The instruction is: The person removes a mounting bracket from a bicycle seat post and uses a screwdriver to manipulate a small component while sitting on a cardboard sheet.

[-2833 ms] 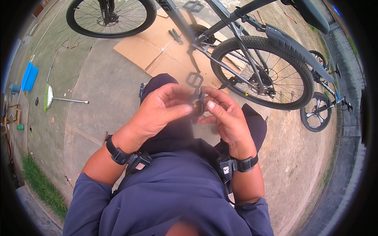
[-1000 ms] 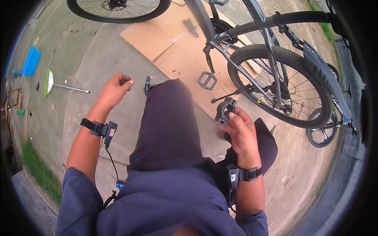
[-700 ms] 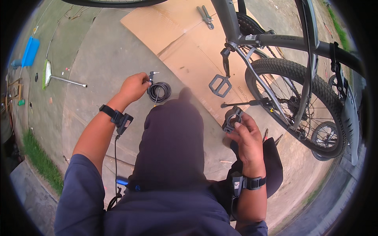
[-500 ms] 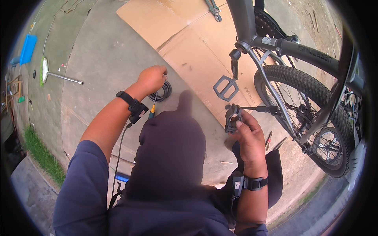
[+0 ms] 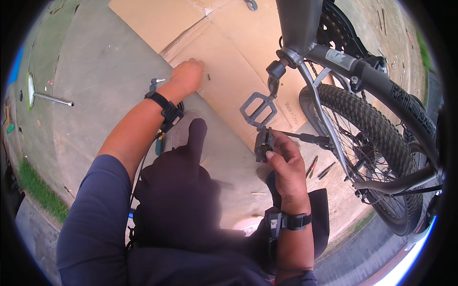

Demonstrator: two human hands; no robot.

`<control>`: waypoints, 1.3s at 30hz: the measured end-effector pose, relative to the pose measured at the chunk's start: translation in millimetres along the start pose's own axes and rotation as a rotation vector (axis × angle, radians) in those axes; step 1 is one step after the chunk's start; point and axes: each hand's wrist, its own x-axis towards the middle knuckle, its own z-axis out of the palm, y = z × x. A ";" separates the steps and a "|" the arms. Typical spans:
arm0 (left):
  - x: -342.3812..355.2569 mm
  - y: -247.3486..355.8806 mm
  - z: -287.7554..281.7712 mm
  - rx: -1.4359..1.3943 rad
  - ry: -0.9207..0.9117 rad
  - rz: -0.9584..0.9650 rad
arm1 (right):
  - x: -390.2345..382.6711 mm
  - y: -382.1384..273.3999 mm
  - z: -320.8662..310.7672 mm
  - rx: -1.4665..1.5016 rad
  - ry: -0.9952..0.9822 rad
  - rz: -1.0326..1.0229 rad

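Observation:
My left hand (image 5: 187, 76) reaches over the edge of the cardboard, back of the hand up. Its fingers are curled down and the tips are hidden, so whatever they pinch does not show. Just right of them a small dark screw-like piece (image 5: 208, 77) lies on the cardboard (image 5: 234, 52). My right hand (image 5: 290, 164) grips a black ring-shaped clamp (image 5: 264, 144) between thumb and fingers, just below the bicycle's pedal (image 5: 259, 109). Partly covered by my left forearm, a screwdriver with a green and yellow handle (image 5: 159, 144) lies on the ground.
The bicycle (image 5: 329, 57) stands at the right, its knobbly rear wheel (image 5: 353, 119) next to the cardboard. Pliers (image 5: 312, 167) lie near that wheel. Keys (image 5: 156, 83) rest left of my left wrist. A brush (image 5: 31, 90) lies far left.
My left hand has moved forward from beside the coiled black cable onto the cardboard edge. The clamp has turned in my right hand. The whole view has shifted, and the keys have come into sight.

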 end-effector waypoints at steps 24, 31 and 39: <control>-62.1 58.2 -94.9 -1.040 -0.600 0.413 | 23.8 -14.4 24.9 -0.380 0.110 -0.246; -72.1 64.2 -100.7 -1.063 -0.538 0.485 | 24.6 -12.8 35.0 -0.369 0.081 -0.253; -80.1 57.9 -101.2 -1.113 -0.488 0.455 | 25.4 -12.8 42.4 -0.456 0.089 -0.291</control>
